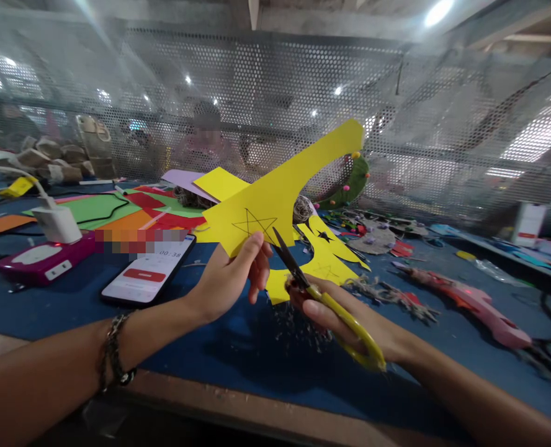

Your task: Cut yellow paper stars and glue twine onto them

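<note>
Pinched in my left hand [238,267] is a sheet of yellow paper [298,161] with a curved cut-out edge and a five-pointed star drawn in dark line near its lower end. My right hand [340,310] grips yellow-handled scissors [303,279], their dark blades pointing up and left. The blade tips are close to the paper's lower edge, just right of my left thumb; whether they touch it I cannot tell. Behind my right hand lie more yellow paper scraps [319,248], with star shapes on them.
A phone [140,273] showing a timer lies left of my hands, beside a purple power strip [47,257] with a white charger [56,223]. Coloured paper sheets [103,208] spread behind. A pink glue gun [475,304] lies at right. Perforated metal mesh [275,81] stands behind the table.
</note>
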`<move>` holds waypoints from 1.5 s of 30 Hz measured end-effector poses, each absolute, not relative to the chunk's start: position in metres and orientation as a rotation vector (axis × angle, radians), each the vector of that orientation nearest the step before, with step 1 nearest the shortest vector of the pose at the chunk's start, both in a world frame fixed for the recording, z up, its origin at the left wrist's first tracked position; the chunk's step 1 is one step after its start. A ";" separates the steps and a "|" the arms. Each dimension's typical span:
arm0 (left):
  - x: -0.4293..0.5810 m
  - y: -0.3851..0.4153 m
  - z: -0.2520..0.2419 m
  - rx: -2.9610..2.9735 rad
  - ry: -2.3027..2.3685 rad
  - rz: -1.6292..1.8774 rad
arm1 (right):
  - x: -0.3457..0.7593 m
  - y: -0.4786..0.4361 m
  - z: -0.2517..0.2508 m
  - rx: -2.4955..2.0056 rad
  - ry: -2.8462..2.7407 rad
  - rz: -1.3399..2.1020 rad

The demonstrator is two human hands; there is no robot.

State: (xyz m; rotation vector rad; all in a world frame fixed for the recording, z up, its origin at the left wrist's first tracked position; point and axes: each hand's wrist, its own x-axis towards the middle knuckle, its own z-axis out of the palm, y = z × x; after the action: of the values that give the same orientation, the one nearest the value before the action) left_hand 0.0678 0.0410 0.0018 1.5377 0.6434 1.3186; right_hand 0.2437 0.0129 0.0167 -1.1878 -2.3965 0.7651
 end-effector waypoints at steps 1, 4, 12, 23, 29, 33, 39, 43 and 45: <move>0.068 0.041 0.001 1.549 0.635 1.320 | 0.244 0.012 0.017 -1.187 -2.399 0.756; 0.068 0.040 0.000 1.597 0.614 1.324 | 0.245 0.011 0.017 -1.169 -2.407 0.739; 0.069 0.040 -0.003 1.689 0.627 1.329 | 0.248 0.012 0.014 -1.120 -2.419 0.729; 0.068 0.039 -0.003 1.664 0.623 1.298 | 0.246 0.013 0.005 -0.989 -2.293 0.826; 0.067 0.040 -0.003 1.669 0.614 1.263 | 0.242 0.012 0.003 -0.984 -2.234 0.885; 0.067 0.040 -0.001 1.681 0.624 1.271 | 0.241 0.012 0.003 -1.016 -2.229 0.933; 0.067 0.040 0.001 1.697 0.634 1.261 | 0.241 0.011 0.004 -1.059 -2.198 0.937; 0.067 0.040 0.001 1.694 0.630 1.246 | 0.241 0.012 0.006 -1.079 -2.227 0.922; 0.067 0.040 0.000 1.683 0.632 1.245 | 0.241 0.012 0.006 -1.085 -2.222 0.914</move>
State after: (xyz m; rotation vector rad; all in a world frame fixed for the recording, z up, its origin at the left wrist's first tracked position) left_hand 0.0674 0.0401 0.0001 1.6835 0.6320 1.2455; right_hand 0.2408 0.0118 0.0058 -1.0850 -2.2219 0.9139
